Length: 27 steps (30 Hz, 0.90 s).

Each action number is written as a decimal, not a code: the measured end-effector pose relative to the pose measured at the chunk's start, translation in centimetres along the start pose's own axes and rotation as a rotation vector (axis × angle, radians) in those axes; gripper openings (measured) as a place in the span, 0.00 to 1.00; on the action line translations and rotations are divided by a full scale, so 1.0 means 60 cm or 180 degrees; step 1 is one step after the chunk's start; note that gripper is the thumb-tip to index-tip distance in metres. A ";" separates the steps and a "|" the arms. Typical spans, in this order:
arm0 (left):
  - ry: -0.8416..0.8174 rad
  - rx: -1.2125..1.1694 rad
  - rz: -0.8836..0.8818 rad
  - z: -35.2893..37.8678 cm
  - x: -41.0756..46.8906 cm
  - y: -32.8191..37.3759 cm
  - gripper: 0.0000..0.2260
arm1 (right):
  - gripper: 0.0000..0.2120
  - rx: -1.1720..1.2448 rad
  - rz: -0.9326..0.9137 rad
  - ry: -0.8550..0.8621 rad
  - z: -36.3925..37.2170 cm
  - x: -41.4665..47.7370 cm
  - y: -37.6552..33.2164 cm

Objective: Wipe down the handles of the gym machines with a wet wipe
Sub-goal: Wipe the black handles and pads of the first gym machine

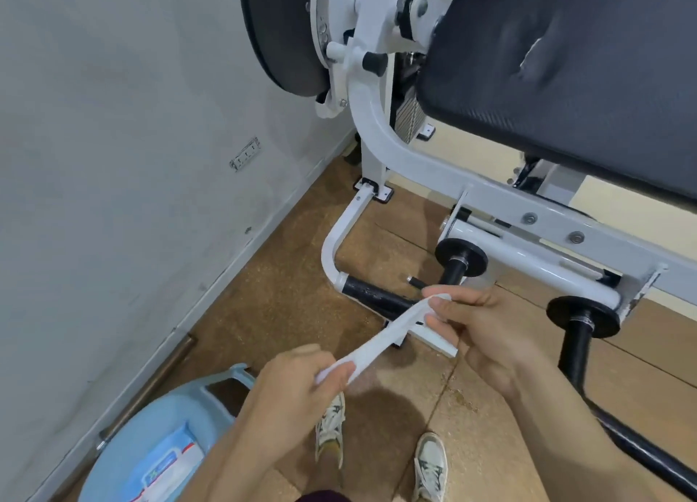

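A white wet wipe (381, 341) is stretched into a twisted strip between both hands. My left hand (298, 384) pinches its lower end and my right hand (486, 331) pinches its upper end. Just behind the wipe lies a black foam-covered handle (371, 294) on a curved white tube (333, 245) of the gym machine, low above the floor. Neither hand touches that handle. Two more black grips (454, 271) (575, 345) with round black end discs stick out of the white frame (528, 248) to the right.
A light blue plastic stool (158, 422) stands at the lower left with a pack of wipes (169, 467) on it. The grey wall (132, 162) runs along the left. A large black seat pad (565, 67) overhangs the upper right. My two sneakers (430, 464) stand on the brown floor.
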<state>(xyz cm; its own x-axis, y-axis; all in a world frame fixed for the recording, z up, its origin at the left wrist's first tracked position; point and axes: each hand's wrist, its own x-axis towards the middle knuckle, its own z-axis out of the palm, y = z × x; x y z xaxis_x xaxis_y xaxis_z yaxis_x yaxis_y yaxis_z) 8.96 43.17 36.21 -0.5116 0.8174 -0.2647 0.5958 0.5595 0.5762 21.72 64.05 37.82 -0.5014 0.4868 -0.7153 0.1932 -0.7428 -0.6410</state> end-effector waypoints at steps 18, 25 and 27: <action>-0.0173 -0.1099 0.0933 0.016 0.143 -0.098 0.08 | 0.07 -0.1018 -0.0912 -0.0286 0.115 0.076 0.139; 0.0429 -0.0498 0.0964 0.060 0.151 -0.110 0.06 | 0.07 -0.2768 -0.3182 0.1418 0.135 0.137 0.160; 0.0233 -0.0193 0.0776 0.065 0.152 -0.112 0.04 | 0.07 -0.2919 -0.3549 0.1514 0.150 0.164 0.182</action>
<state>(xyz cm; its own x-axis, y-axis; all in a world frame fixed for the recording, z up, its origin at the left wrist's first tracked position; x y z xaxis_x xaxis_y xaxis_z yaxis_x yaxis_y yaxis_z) 2.69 47.37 26.91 -0.4023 0.9137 -0.0568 0.6700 0.3361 0.6619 11.33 56.59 26.27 -0.4656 0.8208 0.3309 0.4421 0.5396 -0.7165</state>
